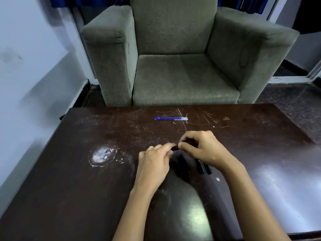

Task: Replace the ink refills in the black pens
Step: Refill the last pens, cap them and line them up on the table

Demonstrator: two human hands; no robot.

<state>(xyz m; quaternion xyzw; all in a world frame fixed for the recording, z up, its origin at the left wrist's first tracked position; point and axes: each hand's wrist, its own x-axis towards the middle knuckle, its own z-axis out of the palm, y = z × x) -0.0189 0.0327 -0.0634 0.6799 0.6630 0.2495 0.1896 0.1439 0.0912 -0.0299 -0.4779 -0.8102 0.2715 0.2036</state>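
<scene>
Both hands meet over the middle of the dark table [69, 171]. My left hand [154, 164] and my right hand [201, 148] each grip an end of one black pen [175, 148], of which only a short piece shows between the fingers. Under my right wrist lie other black pens [201, 166] side by side on the table, partly hidden by the hand. A small bundle of blue ink refills [171, 118] lies flat near the table's far edge, apart from both hands.
A grey-green armchair [182, 58] stands right behind the table's far edge. A pale worn patch [102, 154] marks the tabletop left of my hands. A light wall runs along the left side.
</scene>
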